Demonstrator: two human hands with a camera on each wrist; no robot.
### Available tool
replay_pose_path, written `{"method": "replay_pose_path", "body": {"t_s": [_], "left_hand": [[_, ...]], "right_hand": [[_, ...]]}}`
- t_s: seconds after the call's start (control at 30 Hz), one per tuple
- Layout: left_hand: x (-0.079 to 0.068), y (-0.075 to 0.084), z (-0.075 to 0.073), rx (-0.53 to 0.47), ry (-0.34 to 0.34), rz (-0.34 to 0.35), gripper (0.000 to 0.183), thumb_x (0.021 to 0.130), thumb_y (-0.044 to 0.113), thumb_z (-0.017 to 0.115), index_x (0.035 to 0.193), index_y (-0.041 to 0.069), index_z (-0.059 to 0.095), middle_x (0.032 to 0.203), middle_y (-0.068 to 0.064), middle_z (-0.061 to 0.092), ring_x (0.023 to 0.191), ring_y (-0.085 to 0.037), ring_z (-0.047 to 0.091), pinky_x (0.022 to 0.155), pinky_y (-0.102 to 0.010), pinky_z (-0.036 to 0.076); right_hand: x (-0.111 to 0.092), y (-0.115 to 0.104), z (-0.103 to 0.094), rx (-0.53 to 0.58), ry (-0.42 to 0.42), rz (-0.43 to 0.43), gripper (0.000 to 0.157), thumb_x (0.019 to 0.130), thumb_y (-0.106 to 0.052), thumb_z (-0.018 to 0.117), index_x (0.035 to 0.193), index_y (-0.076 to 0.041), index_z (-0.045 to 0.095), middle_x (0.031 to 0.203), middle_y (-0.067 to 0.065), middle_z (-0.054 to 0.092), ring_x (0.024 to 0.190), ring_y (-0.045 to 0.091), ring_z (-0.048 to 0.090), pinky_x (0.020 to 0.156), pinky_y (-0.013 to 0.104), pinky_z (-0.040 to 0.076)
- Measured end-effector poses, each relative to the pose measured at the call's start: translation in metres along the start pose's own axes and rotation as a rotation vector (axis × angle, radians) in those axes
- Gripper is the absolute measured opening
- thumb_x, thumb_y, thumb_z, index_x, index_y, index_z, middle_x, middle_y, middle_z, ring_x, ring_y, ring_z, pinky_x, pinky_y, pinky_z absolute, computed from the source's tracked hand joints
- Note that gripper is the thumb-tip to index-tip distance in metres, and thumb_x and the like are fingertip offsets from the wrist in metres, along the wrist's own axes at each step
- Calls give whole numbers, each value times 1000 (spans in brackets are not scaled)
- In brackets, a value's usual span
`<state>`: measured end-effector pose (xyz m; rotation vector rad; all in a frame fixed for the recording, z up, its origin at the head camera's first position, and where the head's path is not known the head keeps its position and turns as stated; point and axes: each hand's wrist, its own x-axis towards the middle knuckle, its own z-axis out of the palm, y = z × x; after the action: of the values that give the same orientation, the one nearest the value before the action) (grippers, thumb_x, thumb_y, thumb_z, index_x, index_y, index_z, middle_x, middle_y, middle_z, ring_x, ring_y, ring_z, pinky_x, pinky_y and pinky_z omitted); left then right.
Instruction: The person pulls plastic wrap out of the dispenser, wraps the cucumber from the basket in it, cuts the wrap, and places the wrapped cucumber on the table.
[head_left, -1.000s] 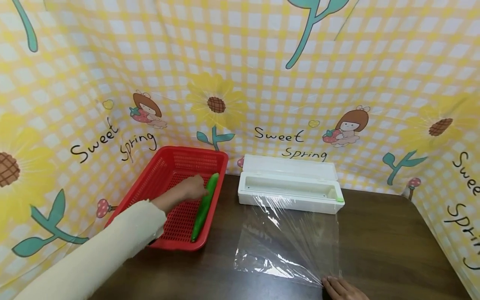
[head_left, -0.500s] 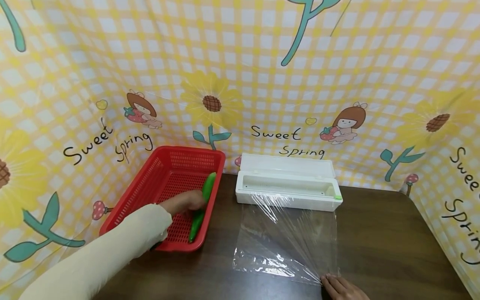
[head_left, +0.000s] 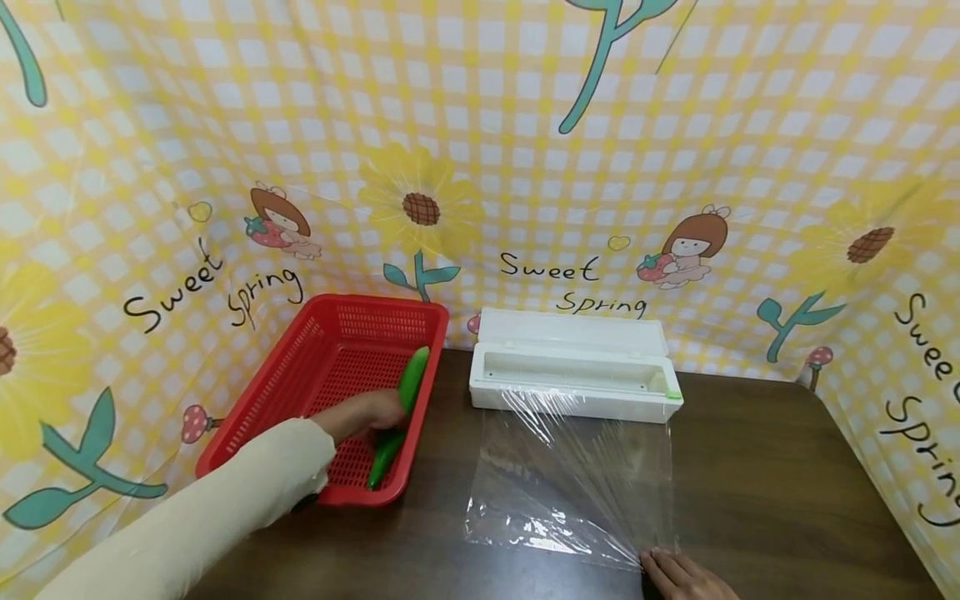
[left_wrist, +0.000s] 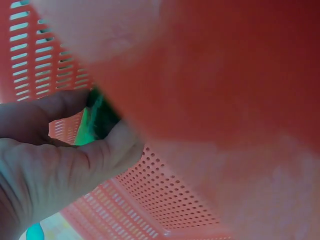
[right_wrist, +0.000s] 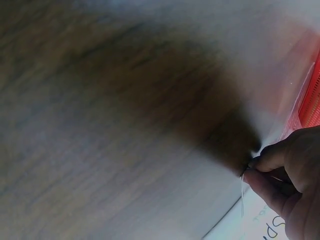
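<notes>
Head view: checked cloth backs brown table; left hand grips cucumber, right hand pinches film.

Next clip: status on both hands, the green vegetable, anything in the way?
Left hand gripping long, slender green vegetable inside red perforated plastic basket. Right hand pinching edge of clear plastic film. Possible obstruction: basket wall close alongside.

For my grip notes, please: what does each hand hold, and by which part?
The left hand grips the long green vegetable around its middle; the right hand pinches the clear film at its near right corner.
</notes>
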<state>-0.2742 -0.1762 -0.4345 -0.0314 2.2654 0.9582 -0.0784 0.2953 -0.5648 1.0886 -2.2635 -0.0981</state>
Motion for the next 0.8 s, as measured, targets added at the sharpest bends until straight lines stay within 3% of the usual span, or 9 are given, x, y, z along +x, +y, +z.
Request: {"method": "replay_pose_path", "body": {"t_s": [0.03,0.07,0.23,0.47,0.5,0.6,0.7,0.73,0.8], "left_hand": [[-1,-1,-1,-11,-1,-3,33,94,2,53,124,-13,49,110,-29,62,100,-45,67,79,-64,58],[-1,-2,-2,-25,1,-6,35,93,-1,54,125,-13,48,111,-30,61,101,-46,67,80,-64,58],[-3,-6,-9,-105,33,7,45,92,-5,56,132,-18,42,116,-36,59,105,-51,67,81,-62,58],[-10,-7,-23,-120,126,50,54,96,-1,60,140,-20,35,127,-38,52,113,-49,63,83,-57,60],[-12,-7,-25,-123,134,56,58,96,0,61,143,-20,33,132,-38,50,116,-49,61,84,-56,59],[-17,-7,-28,-131,171,75,64,98,4,64,148,-16,29,138,-38,46,118,-47,60,85,-56,59],[-24,-5,-29,-76,237,112,65,98,8,67,149,-11,32,136,-35,49,112,-43,63,83,-52,59],[-26,-5,-29,-45,264,130,63,98,9,67,148,-9,35,134,-33,51,110,-41,63,82,-50,59],[-30,-2,-31,20,314,161,59,98,10,67,148,-6,39,131,-32,54,109,-39,64,82,-48,59]], "right_hand": [[0,0,0,0,-8,-1,65,107,-61,28,116,-12,70,94,2,73,87,16,68,75,20,51],[0,0,-1,14,-16,0,65,106,-62,30,103,-10,70,94,3,73,87,17,68,75,20,51],[2,-1,-3,17,-13,14,69,105,-63,31,98,-8,72,94,3,74,87,17,68,75,20,51],[2,0,-2,14,-23,21,70,105,-63,31,97,-8,73,93,3,73,86,17,68,74,20,51],[2,0,-2,20,-19,23,69,105,-63,31,98,-9,73,94,3,73,86,17,68,74,20,51],[1,0,2,13,48,13,63,108,-57,27,137,-13,62,92,2,73,84,16,67,72,20,51],[0,-1,5,-1,116,-1,63,111,-50,22,164,-15,21,89,2,72,81,15,67,69,19,51],[0,-1,5,3,102,4,64,111,-51,23,163,-15,21,90,1,72,82,15,67,70,19,51],[1,-2,1,18,26,22,63,108,-55,32,153,-14,47,92,1,73,84,16,68,72,19,51]]}}
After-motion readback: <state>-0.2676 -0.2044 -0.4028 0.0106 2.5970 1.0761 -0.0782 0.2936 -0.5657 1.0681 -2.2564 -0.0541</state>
